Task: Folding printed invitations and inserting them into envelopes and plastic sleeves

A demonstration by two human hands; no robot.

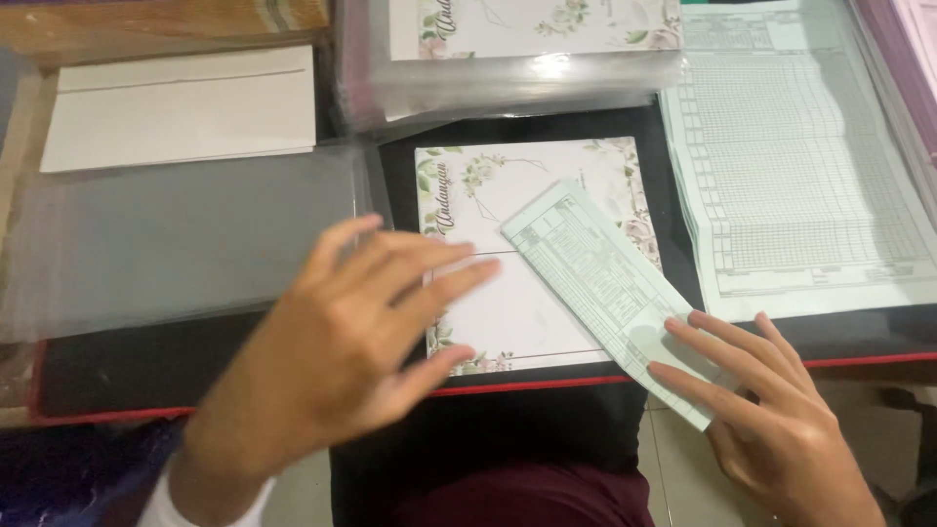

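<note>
Far left: stack of white envelopes (pixel 181 107), and below it a pile of clear plastic sleeves (pixel 176 234), none in hand. Left hand (pixel 361 342) was spread flat, fingers apart, motion-blurred, gripping nothing; it hovered over or brushed the left edge of the floral invitation card (pixel 508 293). Card lay bare on the black table (pixel 146 371), not sleeved yet. Folded green printed slip (pixel 605 293) lay diagonally across the card, not inserted. Right hand (pixel 761 400) was open, fingertips (pixel 683 327) pressing the slip's lower end. Green ruled sheets (pixel 791 166) far right; bagged cards (pixel 527 39) up top looked done.
</note>
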